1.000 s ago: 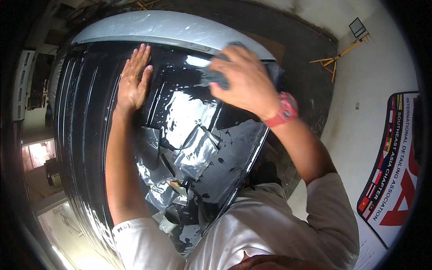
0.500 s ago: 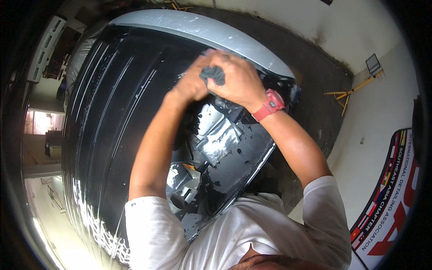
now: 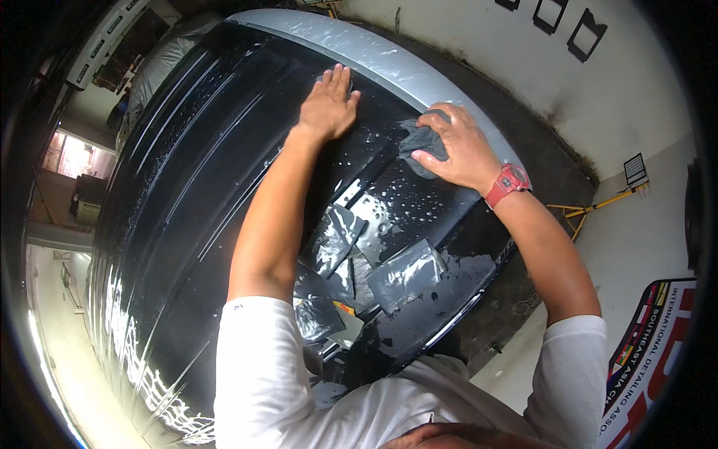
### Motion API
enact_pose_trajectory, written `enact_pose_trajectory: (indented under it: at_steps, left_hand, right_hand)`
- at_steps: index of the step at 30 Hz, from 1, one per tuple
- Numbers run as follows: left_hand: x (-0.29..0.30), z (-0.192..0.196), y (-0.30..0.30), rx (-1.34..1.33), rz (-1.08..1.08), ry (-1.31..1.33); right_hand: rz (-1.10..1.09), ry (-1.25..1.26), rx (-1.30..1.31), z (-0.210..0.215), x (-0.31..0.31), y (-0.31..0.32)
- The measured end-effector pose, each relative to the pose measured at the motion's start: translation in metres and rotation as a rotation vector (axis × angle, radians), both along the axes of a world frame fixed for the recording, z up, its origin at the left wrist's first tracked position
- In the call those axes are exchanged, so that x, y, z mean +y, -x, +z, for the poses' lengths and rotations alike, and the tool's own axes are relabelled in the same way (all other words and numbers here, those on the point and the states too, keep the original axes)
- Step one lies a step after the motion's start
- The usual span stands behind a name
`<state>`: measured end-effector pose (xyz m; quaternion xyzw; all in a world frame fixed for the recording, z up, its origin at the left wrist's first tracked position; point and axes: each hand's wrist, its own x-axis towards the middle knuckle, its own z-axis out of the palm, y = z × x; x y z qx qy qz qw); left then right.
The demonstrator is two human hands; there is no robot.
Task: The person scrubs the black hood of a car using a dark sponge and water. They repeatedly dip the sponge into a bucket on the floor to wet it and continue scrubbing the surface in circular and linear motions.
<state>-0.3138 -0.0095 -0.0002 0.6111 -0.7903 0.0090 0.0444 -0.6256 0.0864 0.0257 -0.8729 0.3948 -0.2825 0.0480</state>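
Note:
My left hand [image 3: 327, 105] lies flat on the wet black car roof [image 3: 224, 150], fingers stretched out. A small greyish edge shows beside its fingertips; I cannot make out what it is. Farther right, my right hand [image 3: 465, 146] has its fingers bent over a crumpled dark grey cloth [image 3: 425, 148], which rests on the black surface close to the silver side rail of the car [image 3: 374, 56]. Water drops are scattered below the cloth. Nearer to me, several dark grey sheets [image 3: 407, 275], wet and shiny, lie overlapping on the roof.
A yellow work-light stand [image 3: 598, 200] is at the right by the white wall [image 3: 636, 112]. A printed banner [image 3: 651, 352] leans at the lower right. Plastic sheeting [image 3: 161, 71] covers something at the far left. Dark floor [image 3: 538, 127] runs beyond the car.
My hands were together around the balled cloth. They have parted: the left now lies flat on the roof, while the right has moved rightward and down with the cloth, now spread looser.

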Motion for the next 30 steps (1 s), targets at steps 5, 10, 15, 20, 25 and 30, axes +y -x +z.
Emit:
enact_pose_trajectory:
  at_steps: [5,10,15,20,25,30]
  left_hand:
    - [-0.024,0.022,-0.076,0.023,0.188,-0.094]
    - [0.108,0.017,-0.173,0.107,0.094,-0.009]
    - [0.271,0.051,-0.271,0.012,0.424,-0.073]
    - [0.153,0.043,-0.187,0.045,0.145,-0.071]
    - [-0.057,0.003,-0.074,-0.003,0.222,0.073]
    - [-0.031,0.002,-0.093,0.033,0.081,0.008]
  right_hand:
    - [0.015,0.007,-0.05,0.0,-0.009,-0.01]
    - [0.001,-0.037,-0.08,-0.005,-0.014,-0.004]
    - [-0.005,0.008,-0.024,0.0,-0.009,-0.01]
    - [-0.011,0.001,-0.009,-0.001,-0.008,-0.006]
    - [0.042,0.045,-0.021,-0.001,-0.013,-0.021]
    - [-0.009,0.007,-0.042,0.0,-0.013,-0.009]
